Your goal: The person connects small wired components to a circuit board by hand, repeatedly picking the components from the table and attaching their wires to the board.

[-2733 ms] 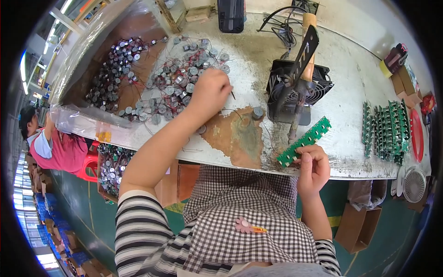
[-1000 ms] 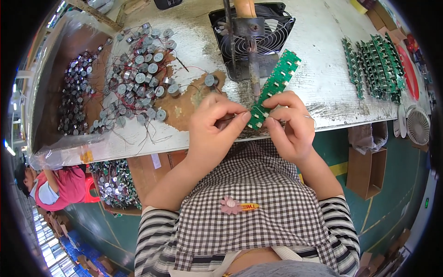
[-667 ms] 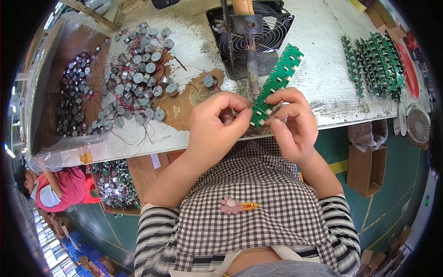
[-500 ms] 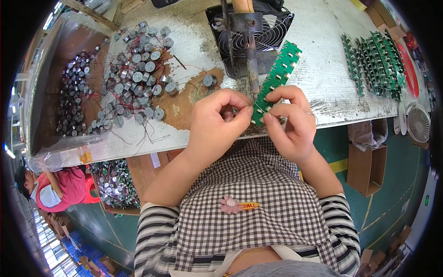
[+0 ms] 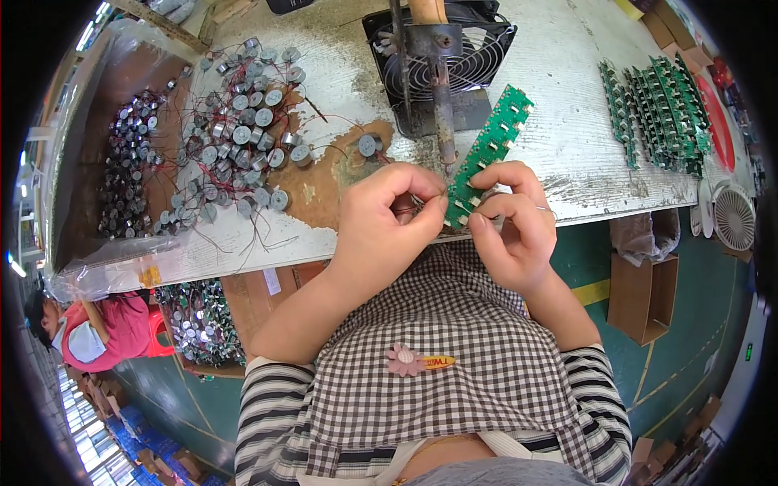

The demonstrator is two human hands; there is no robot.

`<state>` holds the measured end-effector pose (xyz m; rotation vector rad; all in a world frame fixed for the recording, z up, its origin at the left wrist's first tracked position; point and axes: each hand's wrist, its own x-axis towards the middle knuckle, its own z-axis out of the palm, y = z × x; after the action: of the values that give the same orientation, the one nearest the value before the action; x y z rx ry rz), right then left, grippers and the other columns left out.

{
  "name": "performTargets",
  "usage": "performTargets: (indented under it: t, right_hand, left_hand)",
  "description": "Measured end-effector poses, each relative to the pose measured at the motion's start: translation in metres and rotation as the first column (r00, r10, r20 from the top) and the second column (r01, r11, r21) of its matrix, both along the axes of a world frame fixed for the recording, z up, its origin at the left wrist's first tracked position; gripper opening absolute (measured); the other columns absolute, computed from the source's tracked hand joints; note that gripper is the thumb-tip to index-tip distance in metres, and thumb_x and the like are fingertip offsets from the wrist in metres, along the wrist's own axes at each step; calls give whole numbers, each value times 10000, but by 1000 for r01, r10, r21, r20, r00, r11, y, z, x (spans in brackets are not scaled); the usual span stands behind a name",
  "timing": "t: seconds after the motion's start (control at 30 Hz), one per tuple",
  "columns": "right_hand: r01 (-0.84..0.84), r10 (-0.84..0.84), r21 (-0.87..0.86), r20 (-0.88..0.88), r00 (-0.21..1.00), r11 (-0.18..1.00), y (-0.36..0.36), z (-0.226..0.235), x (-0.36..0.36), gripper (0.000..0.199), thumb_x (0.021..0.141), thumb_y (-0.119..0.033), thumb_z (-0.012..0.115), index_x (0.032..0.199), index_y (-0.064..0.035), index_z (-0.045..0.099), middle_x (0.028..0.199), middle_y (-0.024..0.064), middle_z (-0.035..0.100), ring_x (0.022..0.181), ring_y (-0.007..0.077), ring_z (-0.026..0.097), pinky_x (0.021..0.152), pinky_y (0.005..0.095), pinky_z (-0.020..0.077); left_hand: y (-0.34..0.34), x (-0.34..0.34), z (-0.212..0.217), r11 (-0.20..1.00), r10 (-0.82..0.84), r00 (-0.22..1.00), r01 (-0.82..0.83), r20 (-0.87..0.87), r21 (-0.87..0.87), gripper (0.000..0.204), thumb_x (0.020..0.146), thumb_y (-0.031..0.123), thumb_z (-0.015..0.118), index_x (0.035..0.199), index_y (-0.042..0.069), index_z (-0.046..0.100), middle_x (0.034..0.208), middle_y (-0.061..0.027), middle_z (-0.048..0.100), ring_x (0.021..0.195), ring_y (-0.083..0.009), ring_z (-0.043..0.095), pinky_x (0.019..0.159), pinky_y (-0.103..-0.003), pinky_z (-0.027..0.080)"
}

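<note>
My left hand is closed, thumb and forefinger pinched at the left edge of a green circuit board. Thin reddish wires show inside its curl; their ends are hidden by the fingertips. My right hand grips the lower part of the board, which slants up to the right. A thin silvery strand crosses the right fingers; I cannot tell whether it is solder wire. Just above the board's left edge points the tip of a mounted soldering iron. One small round motor lies beyond my left hand.
A pile of wired motors covers the left of the bench, beside a plastic-lined box holding more. Behind the iron stands a black fan. Stacked circuit boards and a small white fan are at the right. A co-worker sits lower left.
The circuit board has shifted slightly down and right, away from the iron tip. My left hand has followed a little. The strand seen between both hands' fingertips no longer shows there.
</note>
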<state>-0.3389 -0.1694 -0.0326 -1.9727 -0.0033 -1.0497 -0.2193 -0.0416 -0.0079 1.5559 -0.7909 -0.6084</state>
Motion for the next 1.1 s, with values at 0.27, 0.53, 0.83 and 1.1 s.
performTargets:
  t: [0.27, 0.53, 0.83, 1.1]
  right_hand:
    - [16, -14, 58, -38, 999, 998, 5, 3, 3, 140, 743, 96, 629, 833, 14, 562, 968, 171, 570, 779, 192, 549, 668, 280, 440]
    - [54, -54, -70, 5, 999, 996, 0, 11, 9, 134, 714, 97, 661, 783, 19, 577, 907, 152, 576, 744, 204, 551, 586, 273, 454]
    - [140, -139, -32, 20, 990, 990, 3, 6, 3, 138, 743, 50, 652, 833, -6, 563, 987, 171, 545, 807, 229, 539, 683, 308, 459]
    - [6, 4, 416, -21, 1000, 909, 3, -11, 5, 53, 861, 80, 535, 842, 32, 519, 934, 167, 595, 693, 121, 568, 602, 218, 488]
  left_hand:
    - [-4, 0, 1, 997, 70, 997, -70, -17, -29, 82, 763, 0, 662, 760, 11, 580, 784, 0, 634, 562, 2, 425, 487, -168, 345]
    - [-3, 0, 8, 999, 49, 997, -50, 54, 18, 67, 793, -34, 639, 801, -4, 580, 855, -35, 632, 618, -3, 485, 524, -151, 377]
    - [0, -3, 3, 998, 60, 993, -57, 105, -28, 84, 722, 12, 663, 739, 17, 581, 711, -19, 614, 522, -45, 468, 465, -206, 376]
    - [26, 108, 42, 890, 452, 572, -345, 685, -299, 159, 726, 61, 715, 867, 22, 651, 891, -62, 648, 791, -187, 612, 670, -290, 466]
